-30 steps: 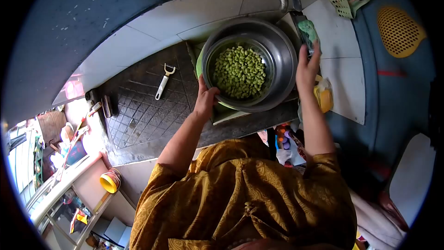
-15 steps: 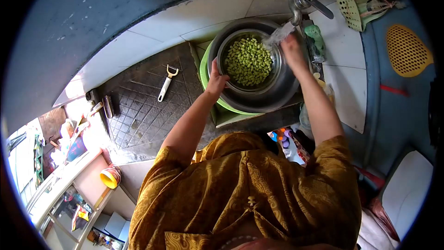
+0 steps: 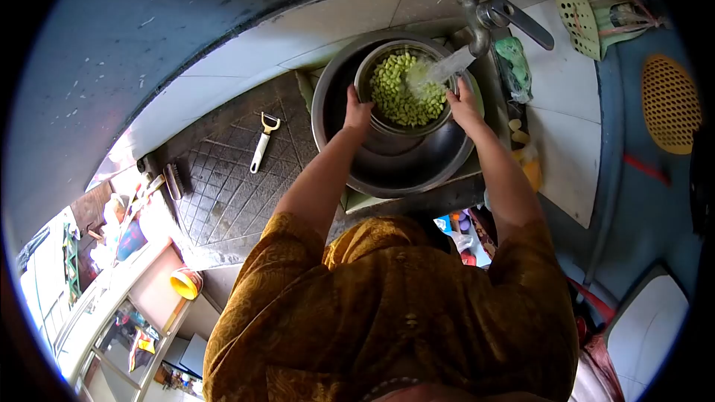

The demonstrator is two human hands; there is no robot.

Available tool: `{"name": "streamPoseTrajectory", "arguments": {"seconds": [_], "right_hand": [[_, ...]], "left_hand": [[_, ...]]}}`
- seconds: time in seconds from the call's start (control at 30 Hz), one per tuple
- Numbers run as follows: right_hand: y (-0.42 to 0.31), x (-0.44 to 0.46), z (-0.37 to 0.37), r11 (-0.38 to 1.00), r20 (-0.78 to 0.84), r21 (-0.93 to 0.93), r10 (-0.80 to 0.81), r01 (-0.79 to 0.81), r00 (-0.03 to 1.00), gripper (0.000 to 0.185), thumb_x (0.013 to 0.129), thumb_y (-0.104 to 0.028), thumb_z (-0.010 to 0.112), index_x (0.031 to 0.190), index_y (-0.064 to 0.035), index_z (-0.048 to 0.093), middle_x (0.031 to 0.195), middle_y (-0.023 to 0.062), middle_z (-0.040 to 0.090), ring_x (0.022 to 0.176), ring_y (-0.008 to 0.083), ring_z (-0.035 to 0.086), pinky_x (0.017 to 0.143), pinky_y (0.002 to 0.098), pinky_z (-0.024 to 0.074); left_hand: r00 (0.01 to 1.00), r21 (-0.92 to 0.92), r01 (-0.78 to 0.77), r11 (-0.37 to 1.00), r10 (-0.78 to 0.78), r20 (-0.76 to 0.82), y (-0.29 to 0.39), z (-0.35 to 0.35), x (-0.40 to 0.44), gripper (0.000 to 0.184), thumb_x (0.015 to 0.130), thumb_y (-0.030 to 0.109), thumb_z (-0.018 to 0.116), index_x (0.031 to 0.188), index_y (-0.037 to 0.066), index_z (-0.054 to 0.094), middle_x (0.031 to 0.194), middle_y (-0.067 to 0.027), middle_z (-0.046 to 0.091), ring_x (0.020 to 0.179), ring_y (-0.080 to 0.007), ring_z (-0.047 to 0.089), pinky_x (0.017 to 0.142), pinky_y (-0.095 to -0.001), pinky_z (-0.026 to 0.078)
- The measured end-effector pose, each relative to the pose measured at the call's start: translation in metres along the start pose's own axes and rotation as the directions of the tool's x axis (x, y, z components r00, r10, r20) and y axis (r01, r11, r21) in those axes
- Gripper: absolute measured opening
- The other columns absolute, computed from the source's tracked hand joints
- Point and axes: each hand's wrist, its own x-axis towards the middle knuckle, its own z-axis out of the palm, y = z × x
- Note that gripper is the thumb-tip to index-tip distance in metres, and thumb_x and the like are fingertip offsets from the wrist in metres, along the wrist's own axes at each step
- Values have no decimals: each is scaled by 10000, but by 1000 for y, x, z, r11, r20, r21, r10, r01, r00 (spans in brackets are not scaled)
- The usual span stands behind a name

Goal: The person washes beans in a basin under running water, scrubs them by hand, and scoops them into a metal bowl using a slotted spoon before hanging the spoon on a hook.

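Note:
Both hands hold a small steel bowl (image 3: 408, 131) of green beans (image 3: 398, 97) by its rim, over a large dark metal basin (image 3: 417, 176). My left hand (image 3: 358, 112) grips the bowl's left side, and my right hand (image 3: 465, 105) its right side. From the tap (image 3: 477, 26) at the top, water (image 3: 454, 64) pours onto the beans and hides some of them. Part of a green basin shows at the large basin's right edge.
A white-handled peeler (image 3: 263, 145) lies on the dark scored counter (image 3: 223, 186), with a brush (image 3: 173, 181) farther left. Right of the basin are a green bag (image 3: 514, 67) and a yellow item (image 3: 530, 169). A yellow perforated scoop (image 3: 670, 104) hangs at the far right.
Water now runs from the tap. My right hand has come from the tap side onto the bowl's rim. The bowl has shifted to the upper right within the large basin.

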Motion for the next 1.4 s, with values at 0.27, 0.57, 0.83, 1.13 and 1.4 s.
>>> {"name": "streamPoseTrajectory", "arguments": {"seconds": [0.27,0.57,0.83,1.13,1.4], "right_hand": [[-80,-69,-51,976,57,-160,-142,149,988,446,836,-107,559,1271,-43,486,985,243,616,858,392,612,703,436,493],[-135,-133,-63,850,33,-437,-311,293,950,696,737,26,535,1376,-232,437,1379,141,450,962,366,611,710,422,531],[-57,-119,-65,958,-241,121,-226,260,944,547,848,-54,523,1377,-138,411,1122,216,614,990,336,634,840,386,485],[-55,-111,2,864,-97,475,-136,166,986,614,853,-26,464,1424,-138,268,990,80,565,536,102,498,400,232,415],[-9,-90,-9,848,-247,467,-146,250,958,529,877,-33,479,1382,-64,324,1047,102,564,755,143,540,619,251,451]], "left_hand": [[878,-416,468,780,-464,118,-2,7,-18,534,974,275,429,1448,179,202,1430,-129,314,1263,-324,401,924,-523,447],[805,12,587,809,-582,-110,-35,12,-12,516,980,349,415,1459,264,242,1487,-142,150,1237,-352,425,910,-487,523],[975,-280,45,959,-103,-195,16,47,-28,302,969,271,445,1137,55,571,877,-106,595,617,-156,544,539,-284,475],[929,866,-219,449,368,45,7,104,-14,611,930,385,454,1464,189,234,1541,-107,104,1422,-329,89,1104,-592,101],[575,601,-775,196,-177,799,-14,48,-39,557,972,419,313,1479,209,220,1546,-24,156,1425,-289,113,1105,-590,27]]}}
